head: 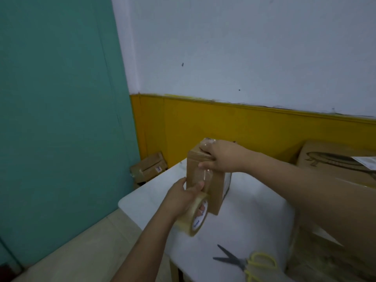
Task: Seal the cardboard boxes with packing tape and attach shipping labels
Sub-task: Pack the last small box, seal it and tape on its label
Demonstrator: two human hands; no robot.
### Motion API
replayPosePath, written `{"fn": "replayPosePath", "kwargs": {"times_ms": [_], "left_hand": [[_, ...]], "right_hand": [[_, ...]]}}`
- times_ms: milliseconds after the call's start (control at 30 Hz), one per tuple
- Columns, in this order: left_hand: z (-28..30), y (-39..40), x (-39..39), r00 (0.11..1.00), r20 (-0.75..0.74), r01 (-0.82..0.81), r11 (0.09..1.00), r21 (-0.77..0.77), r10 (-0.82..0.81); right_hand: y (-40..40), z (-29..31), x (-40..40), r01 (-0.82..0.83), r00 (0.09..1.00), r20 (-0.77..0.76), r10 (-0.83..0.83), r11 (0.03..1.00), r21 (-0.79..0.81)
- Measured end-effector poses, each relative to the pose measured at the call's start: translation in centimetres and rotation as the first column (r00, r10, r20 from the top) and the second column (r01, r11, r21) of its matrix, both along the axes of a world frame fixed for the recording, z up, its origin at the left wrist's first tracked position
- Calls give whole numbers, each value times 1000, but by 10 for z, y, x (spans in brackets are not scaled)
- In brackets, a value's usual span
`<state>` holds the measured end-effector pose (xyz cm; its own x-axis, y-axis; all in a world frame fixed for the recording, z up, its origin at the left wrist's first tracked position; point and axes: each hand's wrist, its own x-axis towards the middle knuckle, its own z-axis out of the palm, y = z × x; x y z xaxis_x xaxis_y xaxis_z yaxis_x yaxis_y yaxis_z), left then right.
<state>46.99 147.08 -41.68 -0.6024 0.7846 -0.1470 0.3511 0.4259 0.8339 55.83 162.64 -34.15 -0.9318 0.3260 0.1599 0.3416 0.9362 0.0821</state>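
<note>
We see a small brown cardboard box (205, 180) standing upright on its end on the white table (244, 210), near the table's far left corner. A clear strip of tape (206, 176) runs down its near face, shiny, and more clear tape wrinkles over the top end. The tape roll (194, 214) is clear/beige with a red-and-white printed core, slightly blurred, touching the lower front of the box.

Our left hand (183, 197) reaches in from lower left, arm extended, fingers curled round the roll with thumb up by the box's left edge. Our right hand (221, 156) comes from the right, arm stretched across the table, clamped over the box's top end: fingers (204, 149) lie on the top, thumb (205, 164) presses the tape against the near face.

The box sits between both hands, roll below the right thumb.

Yellow-handled scissors (246, 262) lie open on the table's near edge. A big printed carton (335, 159) sits right; another taped box (148, 167) lies on the floor by the yellow wall.
</note>
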Motion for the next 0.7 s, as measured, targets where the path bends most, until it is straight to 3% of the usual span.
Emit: {"fn": "replayPosePath", "kwargs": {"times_ms": [233, 300, 367, 467, 700], "left_hand": [[27, 2, 1, 996, 12, 90, 981, 174, -94], [35, 12, -4, 990, -92, 113, 988, 107, -104], [30, 19, -8, 972, -205, 106, 993, -53, -115], [8, 25, -13, 984, -147, 72, 984, -166, -96], [7, 44, -27, 991, -49, 116, 984, -138, -124]], "right_hand": [[51, 33, 18, 119, 993, 16, -120, 939, -322], [70, 35, 14, 167, 983, 6, -182, 893, -419], [90, 33, 11, 239, 964, -3, -264, 877, -416], [118, 29, 13, 304, 937, -20, -350, 841, -448], [144, 0, 40, 256, 933, -9, -359, 683, -684]]}}
